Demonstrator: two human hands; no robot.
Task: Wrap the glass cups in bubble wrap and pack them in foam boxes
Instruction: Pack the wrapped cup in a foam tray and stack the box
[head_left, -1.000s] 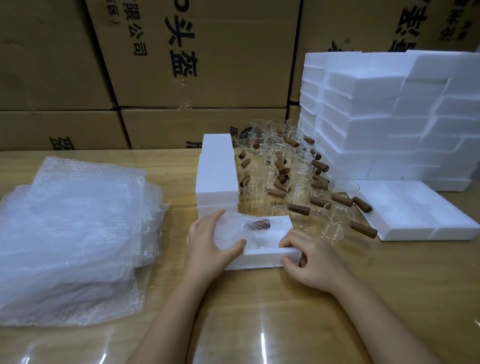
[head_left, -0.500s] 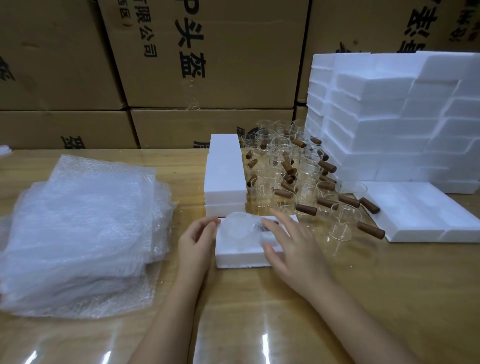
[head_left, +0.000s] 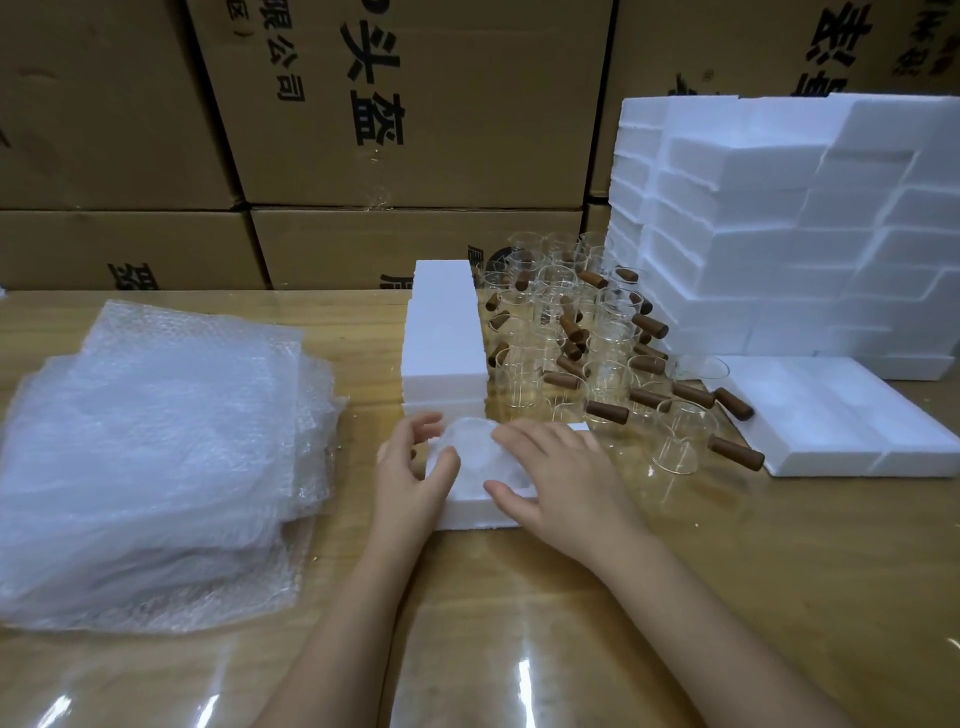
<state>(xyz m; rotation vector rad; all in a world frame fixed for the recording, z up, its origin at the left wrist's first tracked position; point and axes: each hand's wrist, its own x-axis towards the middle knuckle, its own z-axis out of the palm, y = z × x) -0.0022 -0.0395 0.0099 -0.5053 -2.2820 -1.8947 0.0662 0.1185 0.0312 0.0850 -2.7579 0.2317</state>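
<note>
Glass cup (head_left: 475, 460), already swaddled in bubble wrap, lies in the hollow of the open foam box (head_left: 467, 514) at the near middle of the worktop (head_left: 519, 623). Your left grip (head_left: 410, 480) pinches the bundle's left end, thumb on top and fingers curled round its far-left side. Your right grip (head_left: 563, 486) lies flat and spread over the right end, pressing down and probably covering the handle. Expect the bundle to be light and fragile, with soft wrap that is springy and a little slick, so press on the cup's round body rather than on the handle joint. The foam is light and crumbly and will likely slide on the glossy top, so steady it by a side wall. Just beyond the box stands a stack of closed foam boxes (head_left: 444, 338). To their right crowd the bare cups (head_left: 571, 358) with brown handles, then flat foam pieces (head_left: 841, 415) and a tall foam stack (head_left: 779, 234) further right. The bubble wrap pile (head_left: 156, 441) sits well apart on the left, with cartons (head_left: 415, 104) behind.
</note>
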